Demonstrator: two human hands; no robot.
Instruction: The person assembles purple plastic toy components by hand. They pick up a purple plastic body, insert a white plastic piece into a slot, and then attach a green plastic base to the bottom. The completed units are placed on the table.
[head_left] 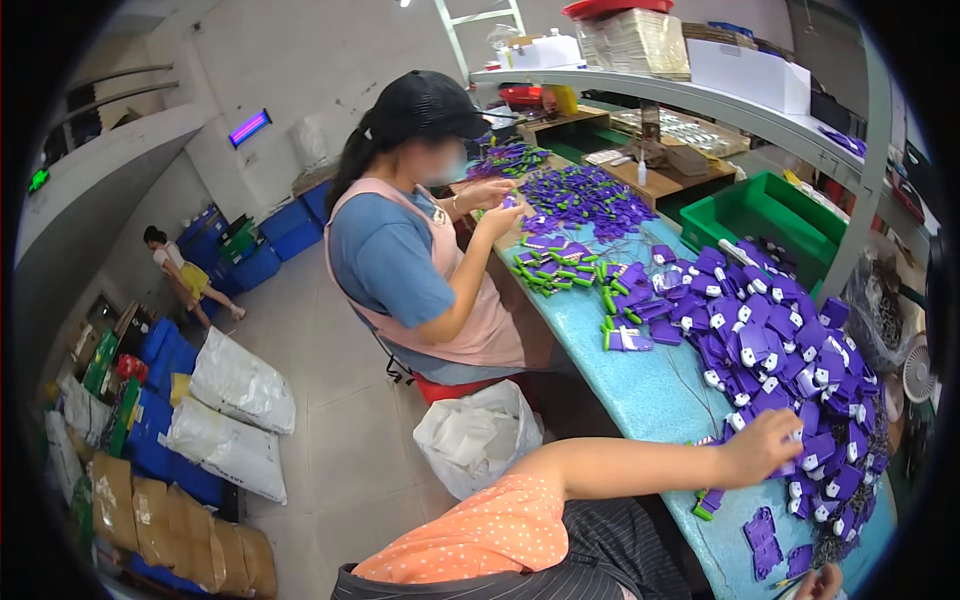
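Many purple casings [785,350] appear pending (finished count unclear); left hand [762,452] curled among them, right hand [822,584] cropped: grips indeterminate.

This looks like a small factory workshop, a room for handwork in bulk. A long blue tabletop [610,385] carries a great heap of identical purple plastic parts [780,340], with a spread of smaller purple pieces [585,200] farther along. A co-worker in a pink apron [400,260] sits at the same tabletop, handling a small piece. A deep green bin [722,212] stands beside the heap, and a metal-framed shelf [640,88] above holds boxes and stacked stock. Across the tiled floor [345,435], blue crates [285,232], bulging white sacks [240,385] and brown packages [170,520] line the plain wall side.
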